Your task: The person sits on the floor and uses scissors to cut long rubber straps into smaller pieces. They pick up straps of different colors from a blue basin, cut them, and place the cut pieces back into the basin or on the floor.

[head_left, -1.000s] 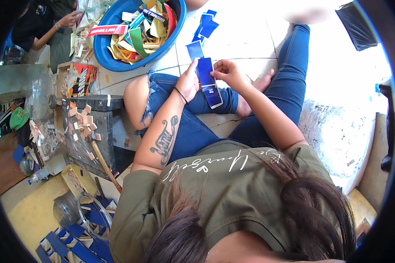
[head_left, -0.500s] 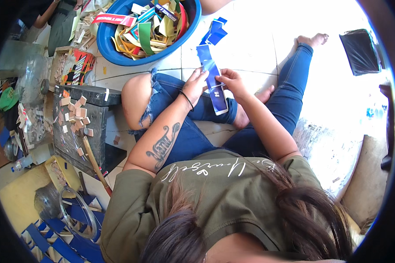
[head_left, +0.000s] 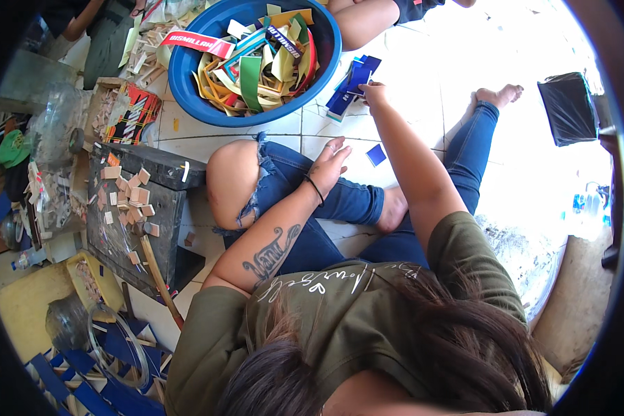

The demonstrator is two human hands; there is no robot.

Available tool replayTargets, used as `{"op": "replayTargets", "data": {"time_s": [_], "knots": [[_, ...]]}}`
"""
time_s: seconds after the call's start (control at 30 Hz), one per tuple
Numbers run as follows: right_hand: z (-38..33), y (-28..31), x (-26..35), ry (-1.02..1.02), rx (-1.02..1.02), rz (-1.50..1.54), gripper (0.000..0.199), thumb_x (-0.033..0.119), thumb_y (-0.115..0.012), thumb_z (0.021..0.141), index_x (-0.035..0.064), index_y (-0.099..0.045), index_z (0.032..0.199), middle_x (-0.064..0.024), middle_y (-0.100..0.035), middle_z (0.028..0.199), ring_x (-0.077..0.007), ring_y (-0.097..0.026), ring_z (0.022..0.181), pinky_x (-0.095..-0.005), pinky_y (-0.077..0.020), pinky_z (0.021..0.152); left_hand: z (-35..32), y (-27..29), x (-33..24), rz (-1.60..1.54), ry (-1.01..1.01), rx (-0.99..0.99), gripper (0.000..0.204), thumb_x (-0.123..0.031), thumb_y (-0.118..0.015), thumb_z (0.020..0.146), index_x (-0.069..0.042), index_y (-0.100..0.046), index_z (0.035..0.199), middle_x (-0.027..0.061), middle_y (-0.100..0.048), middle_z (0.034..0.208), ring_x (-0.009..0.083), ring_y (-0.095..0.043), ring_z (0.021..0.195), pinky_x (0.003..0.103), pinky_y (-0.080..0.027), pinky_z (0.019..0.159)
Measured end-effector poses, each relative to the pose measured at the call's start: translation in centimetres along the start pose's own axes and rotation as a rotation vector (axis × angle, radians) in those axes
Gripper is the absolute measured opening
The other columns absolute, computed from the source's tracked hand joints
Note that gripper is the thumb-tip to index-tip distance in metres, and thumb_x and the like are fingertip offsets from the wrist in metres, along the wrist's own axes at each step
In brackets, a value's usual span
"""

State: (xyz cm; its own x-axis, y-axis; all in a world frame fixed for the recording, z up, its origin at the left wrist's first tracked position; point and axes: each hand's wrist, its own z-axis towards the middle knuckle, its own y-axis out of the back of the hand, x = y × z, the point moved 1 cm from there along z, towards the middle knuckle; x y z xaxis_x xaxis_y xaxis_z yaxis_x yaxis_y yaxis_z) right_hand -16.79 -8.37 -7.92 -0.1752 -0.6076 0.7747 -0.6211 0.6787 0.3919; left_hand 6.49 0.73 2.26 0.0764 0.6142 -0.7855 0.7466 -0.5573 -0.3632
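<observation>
My right hand (head_left: 373, 90) is stretched forward to a small pile of blue strips (head_left: 352, 78) on the white tiled floor, just right of the blue basin. Its fingers are curled at the pile's edge, and whether they grip a strip is not clear. My left hand (head_left: 329, 161) rests on my left thigh with its fingers apart and nothing in it; a dark band circles the wrist. A small blue square (head_left: 376, 154) lies on the tile between my hands. I sit on the floor in torn blue jeans, legs folded.
A blue basin (head_left: 182, 69) of several coloured strips stands ahead on the left. A dark work block (head_left: 161, 166) with small wooden pieces sits at my left. A black bag (head_left: 568, 107) lies far right. Another person's leg (head_left: 367, 21) is at the top. Blue frames (head_left: 83, 388) lie lower left.
Both hands held a blue strip over my lap. Now my right hand has reached forward to the blue pile and my left hand has dropped empty onto my thigh.
</observation>
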Motion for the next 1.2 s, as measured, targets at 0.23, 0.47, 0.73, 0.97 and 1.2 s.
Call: {"op": "replayTargets", "data": {"time_s": [0.23, 0.47, 0.73, 0.97, 1.2], "knots": [[-1.4, 1.7, -1.2, 0.225, -0.077, -0.215, 0.040, 0.021, -0.066, 0.069, 0.0021, -0.056, 0.103, -0.0115, -0.064, 0.085, -0.0185, -0.063, 0.073, -0.0294, -0.0484, 0.071, -0.3, -0.2, -0.4, 0.020, -0.016, 0.039, 0.054, -0.030, -0.046, 0.088, -0.005, -0.028, 0.132, 0.0146, -0.031, 0.134, 0.0230, -0.034, 0.122, 0.035, -0.031, 0.096], [-3.4, 1.8, -1.1, 0.057, 0.042, 0.209, 0.030, 0.010, -0.049, 0.078, -0.0064, -0.051, 0.103, -0.0125, -0.058, 0.078, -0.0187, -0.059, 0.066, -0.0279, -0.0508, 0.057, -0.5, -0.5, -0.5, 0.012, -0.038, 0.024, 0.050, -0.029, -0.045, 0.089, -0.004, -0.032, 0.130, 0.0127, -0.034, 0.133, 0.0217, -0.036, 0.121, 0.034, -0.032, 0.096], [-4.1, 1.4, -1.4, 0.003, 0.134, 0.326, 0.019, 0.011, -0.046, 0.077, -0.0001, -0.053, 0.091, -0.0111, -0.055, 0.080, -0.0202, -0.057, 0.069, -0.0337, -0.0494, 0.063, -0.3, -0.5, -0.3, 0.025, -0.070, -0.041, 0.050, -0.024, -0.051, 0.088, 0.002, -0.032, 0.127, 0.0200, -0.052, 0.110, 0.0203, -0.050, 0.104, 0.028, -0.039, 0.086], [-8.5, 7.1, -3.1, -0.015, -0.009, 0.355, 0.035, 0.013, -0.048, 0.079, 0.0062, -0.047, 0.113, -0.0076, -0.054, 0.099, -0.0165, -0.056, 0.079, -0.0281, -0.0438, 0.060, 0.3, -0.3, 0.4, 0.071, -0.048, 0.038, 0.052, -0.029, -0.049, 0.087, -0.002, -0.033, 0.129, 0.0123, -0.039, 0.130, 0.0207, -0.041, 0.116, 0.032, -0.036, 0.091], [-12.1, 7.2, 8.0, 0.628, 0.019, 0.259, 0.030, 0.011, -0.048, 0.084, 0.0014, -0.048, 0.111, -0.0094, -0.056, 0.101, -0.0161, -0.056, 0.084, -0.0271, -0.0432, 0.068, 1.6, -0.8, 1.7, 0.223, -0.148, 0.007, 0.044, -0.021, -0.054, 0.086, -0.001, -0.040, 0.123, 0.0165, -0.057, 0.104, 0.0165, -0.054, 0.093, 0.026, -0.042, 0.081]]}}
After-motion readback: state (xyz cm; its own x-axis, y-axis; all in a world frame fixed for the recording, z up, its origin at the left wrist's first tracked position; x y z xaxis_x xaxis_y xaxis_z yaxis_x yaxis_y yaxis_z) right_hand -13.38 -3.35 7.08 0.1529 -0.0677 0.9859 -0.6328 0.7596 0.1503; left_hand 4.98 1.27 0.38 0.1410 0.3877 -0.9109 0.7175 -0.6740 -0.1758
